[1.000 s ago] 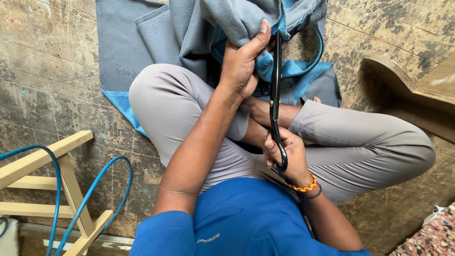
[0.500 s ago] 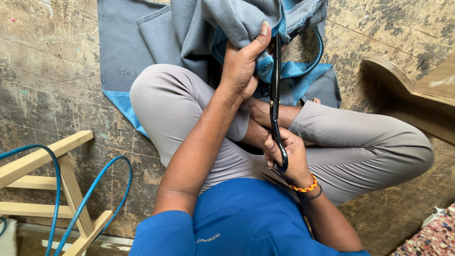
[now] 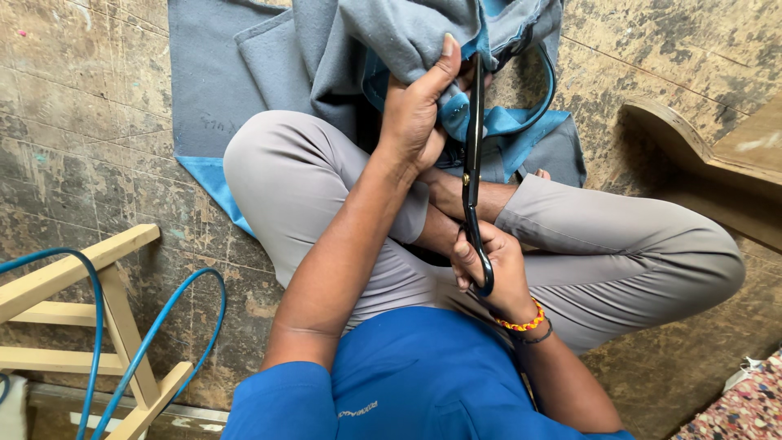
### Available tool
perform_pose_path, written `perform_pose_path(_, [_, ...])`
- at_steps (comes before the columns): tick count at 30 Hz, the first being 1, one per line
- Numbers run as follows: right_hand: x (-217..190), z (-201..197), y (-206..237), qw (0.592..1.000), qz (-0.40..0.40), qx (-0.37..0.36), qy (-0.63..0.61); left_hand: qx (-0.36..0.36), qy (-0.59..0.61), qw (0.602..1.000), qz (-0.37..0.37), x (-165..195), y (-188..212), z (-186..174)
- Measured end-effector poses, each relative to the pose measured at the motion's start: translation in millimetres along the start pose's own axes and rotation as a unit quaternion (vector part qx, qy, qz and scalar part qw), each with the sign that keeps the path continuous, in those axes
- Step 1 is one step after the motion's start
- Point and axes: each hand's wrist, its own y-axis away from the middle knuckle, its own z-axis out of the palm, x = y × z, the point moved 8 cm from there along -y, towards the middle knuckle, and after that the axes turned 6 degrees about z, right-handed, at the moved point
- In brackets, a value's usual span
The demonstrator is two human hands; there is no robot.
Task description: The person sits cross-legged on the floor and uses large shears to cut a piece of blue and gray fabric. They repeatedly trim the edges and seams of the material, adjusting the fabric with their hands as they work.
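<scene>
The floor [image 3: 98, 122] is worn and mottled — tan and grey patches, scuffed dark in places, crossed by faint straight seams. At the lower left of the frame stands a pale wooden frame [image 3: 106, 301] of plain slats, with a blue hose [image 3: 167, 322] looping around it, while a curved piece of dark wooden furniture [image 3: 692, 151] juts in at the right edge. A patterned rug [image 3: 745, 407] shows in the lower right corner — light is soft and even, without hard shadows.
</scene>
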Motion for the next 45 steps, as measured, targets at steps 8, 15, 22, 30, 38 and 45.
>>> perform_pose_path(8, [-3.2,-1.1,-1.1,1.000,-0.006,-0.018,-0.008,-0.004,0.011,1.000,-0.023,-3.3,1.9,0.4])
perform_pose_path(15, [-2.6,-2.9,-2.7,1.000,0.003,-0.010,-0.006,0.002,0.003,1.000,-0.026,-4.1,2.9,-0.4])
perform_pose_path(22, [-3.4,-1.4,-2.7,1.000,0.005,-0.003,0.004,0.009,0.014,0.999,-0.033,-2.9,2.4,1.9])
perform_pose_path(30, [-11.1,-0.1,-0.7,0.999,-0.020,-0.016,0.021,0.004,0.043,0.997,-0.057,0.8,5.6,6.1])
perform_pose_path(38, [-11.7,-0.6,-2.3,1.000,-0.008,-0.011,0.013,-0.003,0.035,0.998,-0.052,1.7,8.5,7.7])
perform_pose_path(45, [-8.5,-1.2,-2.6,1.000,0.008,0.000,0.014,0.002,0.055,0.997,-0.051,0.4,6.7,5.2])
